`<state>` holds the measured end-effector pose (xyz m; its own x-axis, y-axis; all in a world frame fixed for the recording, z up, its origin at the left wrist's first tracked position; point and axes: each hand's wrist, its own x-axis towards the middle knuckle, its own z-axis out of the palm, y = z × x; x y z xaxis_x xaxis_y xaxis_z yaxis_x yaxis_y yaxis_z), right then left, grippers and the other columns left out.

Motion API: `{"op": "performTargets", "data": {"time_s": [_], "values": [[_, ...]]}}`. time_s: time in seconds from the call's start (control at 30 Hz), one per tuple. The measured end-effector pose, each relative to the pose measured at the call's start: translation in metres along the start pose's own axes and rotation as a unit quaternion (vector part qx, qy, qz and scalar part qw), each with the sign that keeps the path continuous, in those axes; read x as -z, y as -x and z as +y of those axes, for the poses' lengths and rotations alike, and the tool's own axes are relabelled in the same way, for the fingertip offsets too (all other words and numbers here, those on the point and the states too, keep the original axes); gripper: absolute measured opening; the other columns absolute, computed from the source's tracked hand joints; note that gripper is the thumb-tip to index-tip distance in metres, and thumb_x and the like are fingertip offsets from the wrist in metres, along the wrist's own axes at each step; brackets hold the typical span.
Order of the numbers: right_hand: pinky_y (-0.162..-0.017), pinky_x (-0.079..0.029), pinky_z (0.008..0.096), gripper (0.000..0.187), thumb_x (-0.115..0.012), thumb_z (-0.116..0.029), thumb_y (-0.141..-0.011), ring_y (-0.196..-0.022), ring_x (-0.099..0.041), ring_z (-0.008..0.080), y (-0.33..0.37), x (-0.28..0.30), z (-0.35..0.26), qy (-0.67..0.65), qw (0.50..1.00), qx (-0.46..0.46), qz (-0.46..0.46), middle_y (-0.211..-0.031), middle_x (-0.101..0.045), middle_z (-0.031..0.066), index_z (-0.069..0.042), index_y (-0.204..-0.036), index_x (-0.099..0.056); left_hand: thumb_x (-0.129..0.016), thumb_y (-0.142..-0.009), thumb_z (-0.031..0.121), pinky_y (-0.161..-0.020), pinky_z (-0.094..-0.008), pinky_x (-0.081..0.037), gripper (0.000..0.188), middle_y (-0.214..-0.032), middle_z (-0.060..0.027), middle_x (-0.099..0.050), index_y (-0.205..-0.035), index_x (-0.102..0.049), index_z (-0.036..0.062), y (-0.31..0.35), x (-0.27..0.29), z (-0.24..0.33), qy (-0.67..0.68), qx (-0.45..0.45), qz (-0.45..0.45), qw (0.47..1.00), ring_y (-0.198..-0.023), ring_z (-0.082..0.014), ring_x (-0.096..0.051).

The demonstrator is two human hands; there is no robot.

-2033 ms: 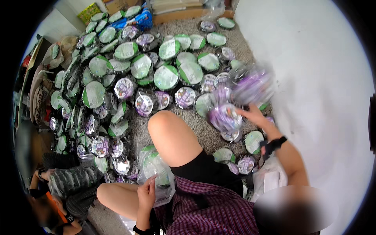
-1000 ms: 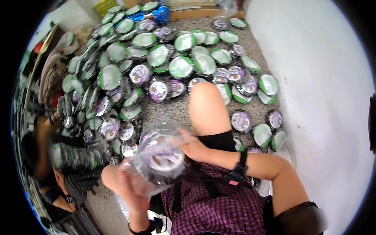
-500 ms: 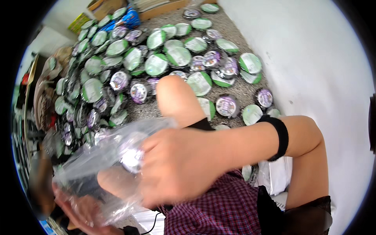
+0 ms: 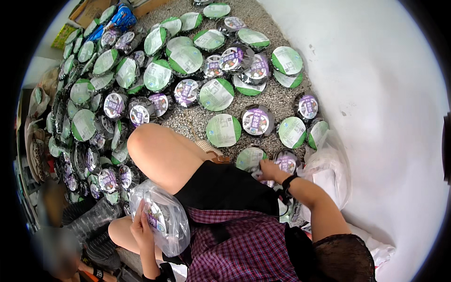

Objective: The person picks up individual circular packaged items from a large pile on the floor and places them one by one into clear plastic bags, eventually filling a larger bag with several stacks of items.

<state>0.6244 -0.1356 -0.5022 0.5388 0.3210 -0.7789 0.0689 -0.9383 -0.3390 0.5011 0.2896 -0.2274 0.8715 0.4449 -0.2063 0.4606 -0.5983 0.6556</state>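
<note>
Bowls [image 4: 283, 162] lie right, under the reaching right hand [image 4: 268, 170], grip unclear; left hand [image 4: 141, 224] clutches the bag [image 4: 162, 221].

Right hand [image 4: 268, 169] is off the bag [image 4: 162, 217] now — half a second ago it was clamped over it up close to the camera, and now it's out at four o'clock, down among the bowls [image 4: 250, 158] by the thigh. Left hand [image 4: 141, 229] has dropped the bag to seven o'clock beside the knee — holding it alone. The view has swung back over the floor.
</note>
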Motion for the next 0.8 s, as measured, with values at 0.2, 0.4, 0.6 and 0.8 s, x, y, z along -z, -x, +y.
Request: {"op": "performTargets", "data": {"time_s": [0.2, 0.4, 0.6, 0.8], "values": [[-0.091, -0.041, 0.0383, 0.070, -0.075, -0.043, -0.068, -0.103, -0.051, 0.0367, -0.029, 0.046, 0.002, -0.029, 0.949, 0.187, 0.254, -0.108, -0.051, 0.0227, 0.005, -0.113, -0.050, -0.043, -0.095, 0.006, -0.075, -0.0216, -0.044, 0.031, -0.115, -0.0109, -0.063, -0.122, -0.055, -0.0026, -0.011, -0.004, -0.011, -0.026, -0.009, 0.029, 0.999, -0.089, -0.0086, -0.058], [-0.101, -0.035, 0.0374, 0.110, -0.073, -0.056, -0.067, -0.121, -0.043, 0.0348, -0.063, 0.049, -0.014, -0.444, 0.887, -0.101, 0.071, -0.133, -0.038, 0.0297, 0.015, -0.133, -0.020, -0.043, -0.095, 0.006, -0.087, -0.0254, -0.042, 0.030, -0.118, -0.0128, -0.061, -0.120, -0.055, -0.0055, -0.021, -0.005, -0.011, 0.006, 0.094, -0.016, 0.995, -0.104, -0.0141, -0.057], [-0.100, -0.037, 0.0357, 0.112, -0.076, -0.058, -0.058, -0.117, -0.047, 0.0371, -0.044, 0.029, -0.015, -0.166, 0.986, -0.017, 0.014, -0.125, -0.046, 0.0298, 0.013, -0.131, -0.031, -0.042, -0.097, 0.010, -0.088, -0.0271, -0.043, 0.032, -0.116, -0.0144, -0.062, -0.121, -0.054, -0.0056, -0.032, -0.008, -0.012, 0.008, 0.024, 0.017, 1.000, -0.106, -0.0184, -0.058], [-0.083, -0.048, 0.0303, 0.070, -0.080, -0.028, -0.069, -0.093, -0.060, 0.0199, -0.024, 0.154, 0.016, -0.719, 0.675, -0.008, 0.162, -0.107, -0.061, 0.0134, 0.008, -0.120, -0.047, -0.043, -0.097, 0.010, -0.082, -0.0249, -0.044, 0.031, -0.113, -0.0139, -0.063, -0.121, -0.055, -0.0049, -0.034, -0.012, -0.013, -0.006, 0.045, -0.004, 0.999, -0.097, -0.0154, -0.059]]}}
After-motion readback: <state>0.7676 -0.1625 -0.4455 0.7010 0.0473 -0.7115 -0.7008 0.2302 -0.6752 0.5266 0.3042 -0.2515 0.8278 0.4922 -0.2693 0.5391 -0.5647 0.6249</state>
